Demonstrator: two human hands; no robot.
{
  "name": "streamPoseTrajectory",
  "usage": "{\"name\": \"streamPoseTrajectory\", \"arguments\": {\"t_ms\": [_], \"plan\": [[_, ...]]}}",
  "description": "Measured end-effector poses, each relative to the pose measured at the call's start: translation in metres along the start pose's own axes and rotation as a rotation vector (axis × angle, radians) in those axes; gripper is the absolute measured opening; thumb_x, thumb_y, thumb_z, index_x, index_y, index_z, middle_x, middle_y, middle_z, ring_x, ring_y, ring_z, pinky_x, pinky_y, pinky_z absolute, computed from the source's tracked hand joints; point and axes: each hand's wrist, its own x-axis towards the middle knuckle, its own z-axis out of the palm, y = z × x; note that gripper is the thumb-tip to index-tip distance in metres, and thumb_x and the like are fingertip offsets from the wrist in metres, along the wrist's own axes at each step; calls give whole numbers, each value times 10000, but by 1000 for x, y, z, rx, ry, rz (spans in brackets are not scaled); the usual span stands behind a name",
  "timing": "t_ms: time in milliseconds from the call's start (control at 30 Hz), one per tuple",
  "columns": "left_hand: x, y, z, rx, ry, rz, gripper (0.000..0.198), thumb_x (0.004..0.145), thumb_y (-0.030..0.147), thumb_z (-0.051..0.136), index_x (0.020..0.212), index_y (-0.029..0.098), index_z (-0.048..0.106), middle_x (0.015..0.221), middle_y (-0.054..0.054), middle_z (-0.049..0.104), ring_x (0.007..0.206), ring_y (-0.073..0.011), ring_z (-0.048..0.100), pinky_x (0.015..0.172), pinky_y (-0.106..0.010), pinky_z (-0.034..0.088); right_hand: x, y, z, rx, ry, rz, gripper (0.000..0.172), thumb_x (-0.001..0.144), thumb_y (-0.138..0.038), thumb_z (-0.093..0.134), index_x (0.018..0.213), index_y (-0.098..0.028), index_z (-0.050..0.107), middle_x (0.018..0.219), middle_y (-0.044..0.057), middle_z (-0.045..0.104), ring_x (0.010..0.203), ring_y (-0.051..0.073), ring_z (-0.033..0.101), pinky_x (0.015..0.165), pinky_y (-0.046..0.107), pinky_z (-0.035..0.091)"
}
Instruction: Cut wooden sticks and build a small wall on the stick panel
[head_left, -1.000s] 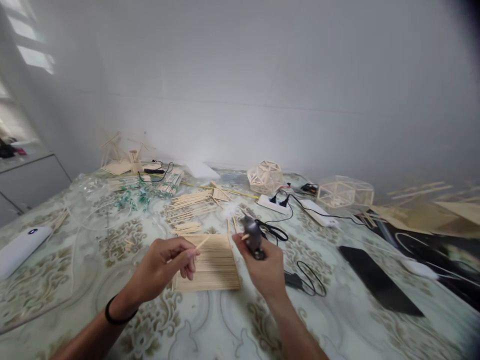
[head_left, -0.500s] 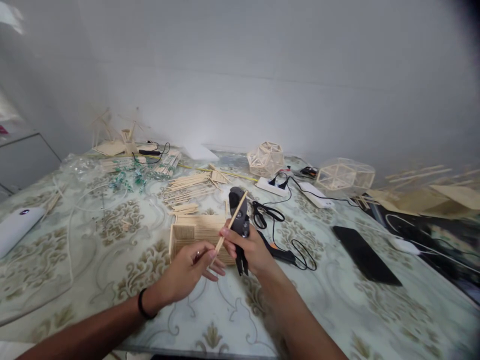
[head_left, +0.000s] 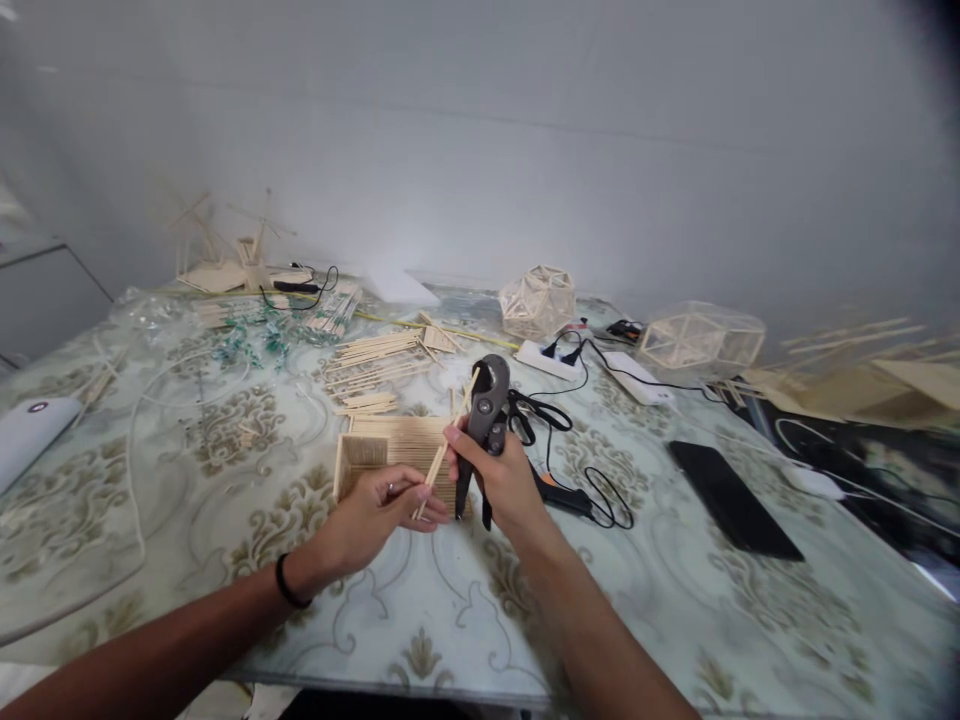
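Pinches stick [head_left: 435, 472] in left hand [head_left: 375, 512]; clamps right hand [head_left: 504, 482] on cutter [head_left: 487, 410]; now leans stick's tip, toward 1 o'clock, against cutter's head, apart a second ago.

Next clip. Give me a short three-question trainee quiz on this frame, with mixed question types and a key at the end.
1. Multiple choice: what does the right hand hold?
A. a cup
B. a dark hand tool
C. a marker pen

2. True or false: the left hand pinches a thin wooden stick.

3. Fill the gap: the black phone lies flat on the table, on the person's ____ side.

Key: 1 B; 2 true; 3 right.
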Motion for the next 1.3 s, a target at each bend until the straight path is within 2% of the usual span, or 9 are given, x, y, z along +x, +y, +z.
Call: {"name": "streamPoseTrajectory", "arguments": {"t_ms": [167,333,600,733,867,933,1033,1133,1300], "plan": [[0,2,-2,-26,-24,4,426,858,546,725,988,142,698,895,-86,780,862,-228,772,784,-346,645,0,3,3,0,-8,-21,377,755,-496,807,829,-183,610,607,-39,613,479,97,543,525,244,457],[-1,1,-1,-37,-35,22,392,873,513,726,949,132,676,903,-77,755,779,-208,768,686,-319,647,-1,4,3,25,-30,24,368,765,-487,808,847,-185,612,614,-42,611,495,101,559,526,239,454],[-1,3,-2,-73,-11,-35,394,849,526,750,903,143,673,862,-80,783,831,-226,779,788,-351,645,0,5,1,20,-109,-26,323,833,-484,752,878,-190,626,653,-30,614,549,116,561,585,265,471],[-3,6,-3,-84,-6,-15,376,867,509,740,908,140,678,888,-86,788,852,-219,778,803,-348,644,4,-13,-17,-212,-126,-180,323,951,-506,580,934,-192,652,812,38,678,720,174,620,730,329,505],[-6,10,-2,-94,-18,4,373,886,494,723,896,125,674,906,-106,788,859,-225,780,789,-348,644,13,-28,-52,-718,49,-388,265,966,-449,549,1002,-206,650,1014,90,707,946,250,643,909,414,475],[-9,12,-2,-97,-47,12,364,898,481,713,888,120,666,908,-112,787,840,-225,783,765,-343,646,18,-24,-67,-879,63,-469,210,941,-379,571,1055,-213,628,1089,108,695,1016,278,634,946,447,460],[-13,13,-1,-113,-99,7,331,906,446,713,865,125,647,882,-105,789,789,-219,787,723,-327,647,21,-10,-75,-941,-29,-560,228,889,-246,574,1116,-225,591,1131,113,665,1060,282,623,952,450,472],[-15,12,-1,-123,-145,-16,298,910,418,714,874,129,652,868,-101,793,767,-216,791,694,-308,646,19,0,-68,-933,-190,-677,301,819,-125,560,1099,-232,579,1117,100,624,1069,259,604,948,421,486],[-17,11,-2,-102,-186,-34,274,910,399,716,898,131,664,867,-96,797,733,-214,792,647,-286,643,14,3,-52,-911,-317,-829,464,752,-104,589,1190,-255,560,1160,109,596,1103,273,584,961,449,493]]}}
